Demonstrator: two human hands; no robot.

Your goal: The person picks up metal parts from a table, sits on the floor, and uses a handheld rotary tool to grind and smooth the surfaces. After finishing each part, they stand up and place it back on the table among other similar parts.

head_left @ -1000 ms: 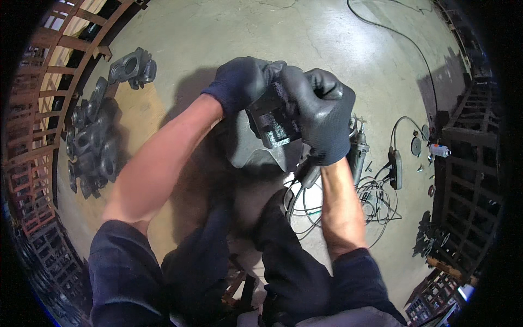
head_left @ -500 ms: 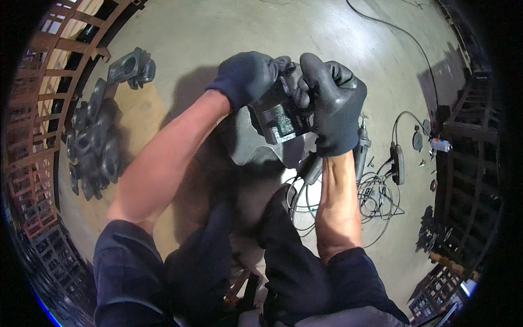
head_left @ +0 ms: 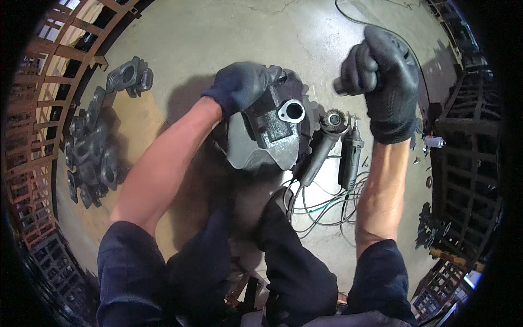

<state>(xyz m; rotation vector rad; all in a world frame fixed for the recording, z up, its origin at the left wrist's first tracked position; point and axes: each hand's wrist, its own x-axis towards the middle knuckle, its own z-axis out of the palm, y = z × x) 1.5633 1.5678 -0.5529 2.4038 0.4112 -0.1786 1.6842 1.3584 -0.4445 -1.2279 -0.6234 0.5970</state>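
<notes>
A dark metal casting (head_left: 278, 131) with a bright oval flange around a round hole lies on a grey metal block (head_left: 238, 140) between my legs and hands. My left hand (head_left: 242, 84), in a black glove, is closed on the casting's far left edge. My right hand (head_left: 384, 82), gloved as well, is raised to the right, apart from the casting. Its fingers are curled into a fist; whatever they may hold is hidden. Just right of the casting lie an angle grinder (head_left: 326, 144) with a wire wheel and a slim die grinder (head_left: 350, 158).
On cardboard (head_left: 139, 114) at left sits a pile of dark metal castings (head_left: 92, 147). Cables (head_left: 327, 210) coil near my right foot. A spray can (head_left: 434, 141) lies by a dark rack (head_left: 468, 158) at right. Rusty metal cages (head_left: 32, 131) line the left side.
My right hand has left the casting and moved right and up, still closed. The casting has turned, so its holed flange now faces up. My left hand remains at its far left edge.
</notes>
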